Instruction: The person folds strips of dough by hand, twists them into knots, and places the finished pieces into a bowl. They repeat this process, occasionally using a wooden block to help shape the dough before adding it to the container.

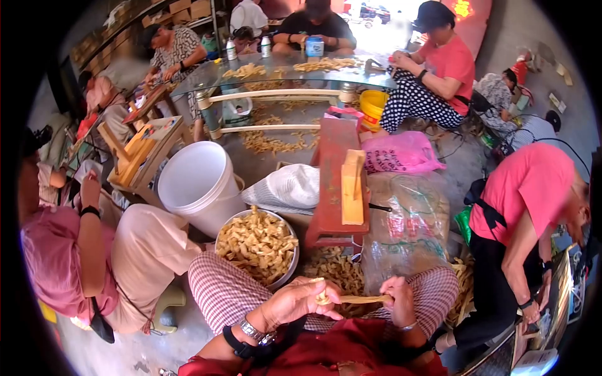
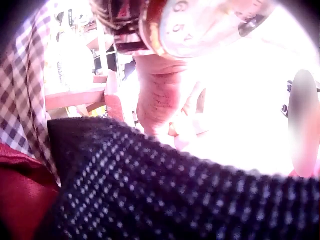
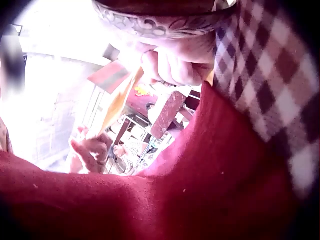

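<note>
A flat tan strip [image 1: 364, 299] stretches between the two hands above the lap in the head view. The left hand [image 1: 300, 305] pinches a pale knotted piece [image 1: 323, 294] at the strip's left end between thumb and fingers. Curled fingers of the right hand [image 1: 399, 302] grip the strip's other end. In the right wrist view the strip [image 3: 118, 102] runs from the right hand [image 3: 172, 62] down to the left hand [image 3: 90, 150]. Overexposure and dark fabric hide most of the left hand [image 2: 162, 97] in the left wrist view.
A basin [image 1: 296, 250] heaped with tan knotted pieces [image 1: 256, 244] stands beyond the left knee. Behind are a red bench [image 1: 332, 219] with a wooden block [image 1: 352, 194], a white bucket [image 1: 197, 178], a wrapped sack [image 1: 407, 219] and a glass table [image 1: 282, 78]. Several people sit around.
</note>
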The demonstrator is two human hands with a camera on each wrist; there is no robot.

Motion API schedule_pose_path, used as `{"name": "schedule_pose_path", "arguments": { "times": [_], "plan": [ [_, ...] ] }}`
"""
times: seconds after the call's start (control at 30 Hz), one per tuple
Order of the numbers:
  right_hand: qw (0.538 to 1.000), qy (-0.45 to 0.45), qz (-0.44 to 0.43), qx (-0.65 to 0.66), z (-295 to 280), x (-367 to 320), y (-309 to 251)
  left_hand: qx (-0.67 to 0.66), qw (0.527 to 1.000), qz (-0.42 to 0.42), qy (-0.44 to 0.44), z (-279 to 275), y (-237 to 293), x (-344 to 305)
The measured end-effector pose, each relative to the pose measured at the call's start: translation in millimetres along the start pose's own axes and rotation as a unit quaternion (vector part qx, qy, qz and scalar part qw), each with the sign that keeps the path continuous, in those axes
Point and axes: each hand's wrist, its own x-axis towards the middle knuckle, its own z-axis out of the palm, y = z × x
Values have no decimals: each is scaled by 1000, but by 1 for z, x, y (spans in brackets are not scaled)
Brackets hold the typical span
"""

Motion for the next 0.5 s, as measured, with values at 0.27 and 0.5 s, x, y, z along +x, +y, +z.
{"name": "schedule_pose_path", "arguments": {
  "times": [0.27, 0.5],
  "plan": [
    [953, -270, 126, -52, 52, 7, -8, 155, 980, 22, 119, -1, -2, 13],
    [964, -219, 121, -84, 73, 11, -16, 326, 916, 38, 231, -1, -6, 15]
  ]
}}
